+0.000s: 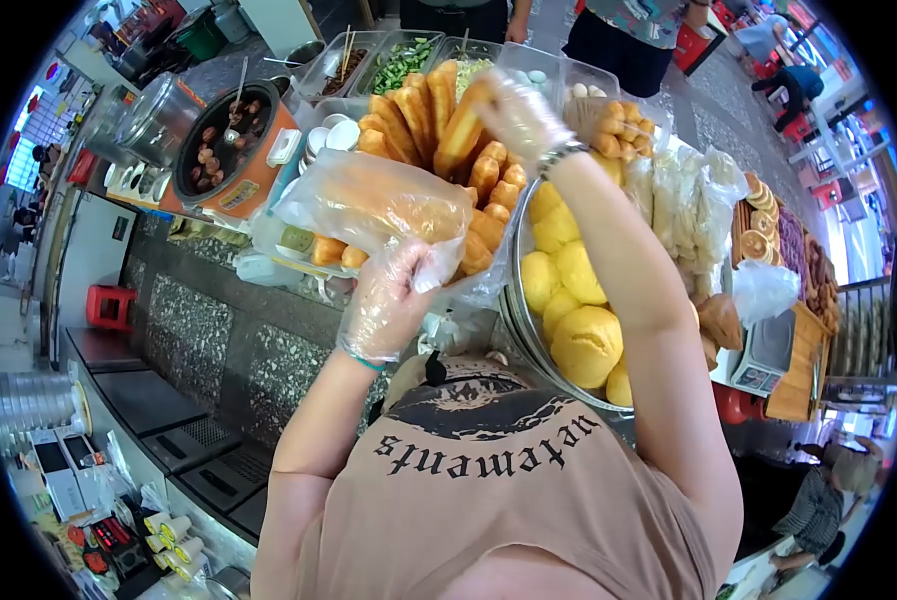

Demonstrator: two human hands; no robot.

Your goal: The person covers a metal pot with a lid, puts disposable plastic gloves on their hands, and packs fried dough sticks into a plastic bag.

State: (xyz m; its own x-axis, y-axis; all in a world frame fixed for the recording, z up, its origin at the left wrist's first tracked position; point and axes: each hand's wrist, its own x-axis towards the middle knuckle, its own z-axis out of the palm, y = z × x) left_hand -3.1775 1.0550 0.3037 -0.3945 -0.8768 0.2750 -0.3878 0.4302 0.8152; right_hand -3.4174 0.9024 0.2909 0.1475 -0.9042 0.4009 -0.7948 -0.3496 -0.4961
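Observation:
My left hand (384,300), in a clear plastic glove, is closed on the gathered end of a clear plastic bag (314,190). Golden-brown fried dough shows through the bag. My right hand (521,118), also gloved and with a dark bracelet at the wrist, reaches across and grips the upper end of a long fried dough stick (459,135). That stick leans among several upright fried dough sticks (394,125). Shorter fried dough pieces (484,225) lie below them, partly covered by the bag. Under my right forearm is a metal basin (519,320) of yellow buns (587,345).
An orange pot (269,160) with a ladle in dark broth stands left. Behind the dough sticks are clear tubs, one with chopped greens (404,62). Bagged food (709,205) and flat round cakes (759,235) are to the right. Two people stand across the stall.

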